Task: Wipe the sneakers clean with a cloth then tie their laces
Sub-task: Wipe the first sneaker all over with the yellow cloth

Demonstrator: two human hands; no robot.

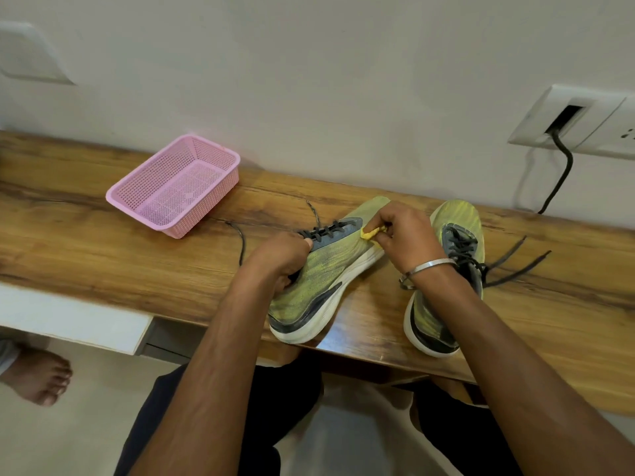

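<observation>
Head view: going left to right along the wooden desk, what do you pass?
pink basket → left hand gripping the left sneaker → yellow cloth pinched in the right hand → right sneaker → wall socket.

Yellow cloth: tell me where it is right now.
In the head view, the small yellow cloth is pinched in the right hand, pressed against the left yellow-green knit sneaker near its toe.

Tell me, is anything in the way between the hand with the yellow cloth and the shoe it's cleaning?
No, nothing visible is. The right hand pinches the yellow cloth and holds it right against the left sneaker near its toe. The left hand grips that sneaker at its opening, away from the cloth. The other sneaker stands off to the side.
</observation>
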